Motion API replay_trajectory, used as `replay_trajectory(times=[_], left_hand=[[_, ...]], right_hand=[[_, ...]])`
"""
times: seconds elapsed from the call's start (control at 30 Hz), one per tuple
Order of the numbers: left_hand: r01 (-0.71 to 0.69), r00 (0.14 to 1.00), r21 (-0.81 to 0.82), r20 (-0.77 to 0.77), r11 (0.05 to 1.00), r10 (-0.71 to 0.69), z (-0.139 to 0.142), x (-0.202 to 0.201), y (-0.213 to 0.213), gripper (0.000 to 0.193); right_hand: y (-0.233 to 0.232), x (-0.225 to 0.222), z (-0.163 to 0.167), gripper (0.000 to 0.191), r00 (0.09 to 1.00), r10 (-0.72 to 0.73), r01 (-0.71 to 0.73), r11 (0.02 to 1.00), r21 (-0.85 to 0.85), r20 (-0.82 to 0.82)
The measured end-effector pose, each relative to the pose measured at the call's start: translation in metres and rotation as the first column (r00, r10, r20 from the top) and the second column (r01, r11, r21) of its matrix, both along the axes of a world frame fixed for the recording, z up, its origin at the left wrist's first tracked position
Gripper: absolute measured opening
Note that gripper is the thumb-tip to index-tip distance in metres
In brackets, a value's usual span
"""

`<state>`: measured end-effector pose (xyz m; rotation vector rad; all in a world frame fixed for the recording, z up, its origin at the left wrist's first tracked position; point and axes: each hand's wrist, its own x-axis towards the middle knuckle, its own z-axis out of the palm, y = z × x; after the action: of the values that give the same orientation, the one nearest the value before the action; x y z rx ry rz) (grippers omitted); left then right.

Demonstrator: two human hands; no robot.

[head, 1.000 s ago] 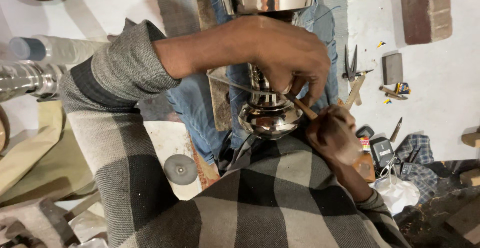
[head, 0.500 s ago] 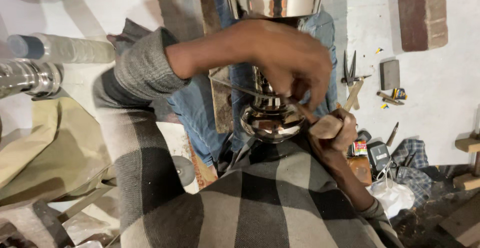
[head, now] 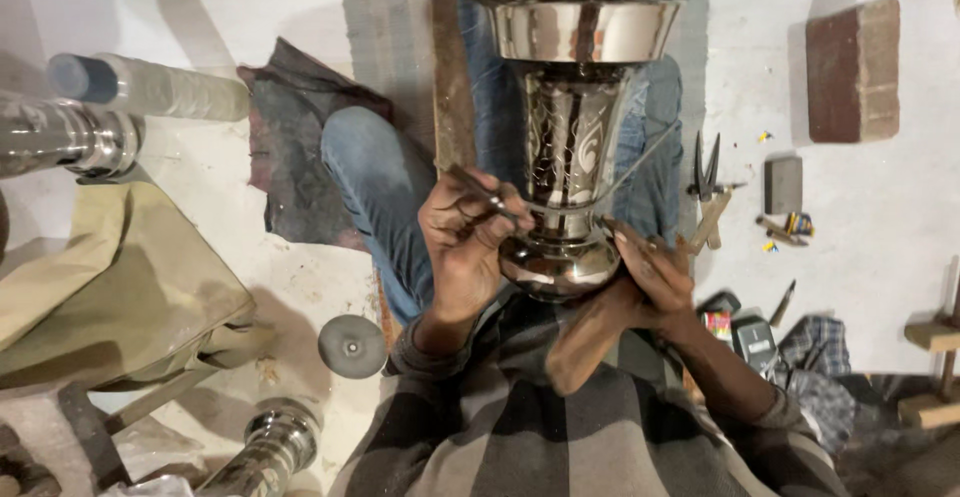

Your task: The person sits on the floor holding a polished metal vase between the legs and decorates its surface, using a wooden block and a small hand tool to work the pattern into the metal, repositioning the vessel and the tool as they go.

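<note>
A tall shiny metal vase (head: 570,147) with engraved leaf patterns stands between my knees, its rounded base (head: 560,267) close to my chest. My left hand (head: 470,242) grips a thin metal engraving tool (head: 485,195) whose tip rests against the vase's neck just above the base. My right hand (head: 650,277) is on the right side of the base and holds a small wooden-handled hammer (head: 630,239). A thin wire (head: 640,162) runs from the vase's neck up to the right.
Pliers (head: 705,169), a small dark block (head: 783,185) and little tools lie on the white floor at right, with a red brick (head: 853,69) beyond. At left are a tan cloth (head: 110,287), metal pieces (head: 60,137), a plastic-wrapped roll (head: 150,87) and a round disc (head: 352,346).
My left arm, which reached across the vase, has drawn back to its left side with the thin tool. The view has tilted up, showing the vase's whole stem.
</note>
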<state>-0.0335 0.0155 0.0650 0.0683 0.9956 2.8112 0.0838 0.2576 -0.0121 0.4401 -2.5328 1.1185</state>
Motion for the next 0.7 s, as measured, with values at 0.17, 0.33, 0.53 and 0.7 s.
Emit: replay_trajectory(times=[0.17,0.33,0.53,0.7], left_hand=[[-0.305,0.852,-0.417,-0.520,0.856,0.050,0.016,-0.065,0.020,0.017],[-0.247,0.679,-0.484,-0.705,0.839,-0.207,0.033,-0.122,0.039,0.032],[-0.520,0.399,-0.681,-0.727,0.515,-0.559,0.053,-0.138,0.040,0.057],[-0.587,0.281,-0.722,-0.606,0.366,-0.744,0.061,-0.143,0.031,0.059]], right_hand=[[0.009,-0.016,-0.002,0.056,0.931,0.229,-0.342,0.818,-0.463,-0.283],[-0.015,0.008,-0.007,0.044,0.976,-0.161,0.216,0.624,-0.751,0.146],[-0.022,0.004,-0.012,0.022,0.925,-0.270,0.381,0.675,-0.632,0.268],[-0.001,0.001,0.008,0.018,0.872,-0.265,0.468,0.699,-0.541,0.412]])
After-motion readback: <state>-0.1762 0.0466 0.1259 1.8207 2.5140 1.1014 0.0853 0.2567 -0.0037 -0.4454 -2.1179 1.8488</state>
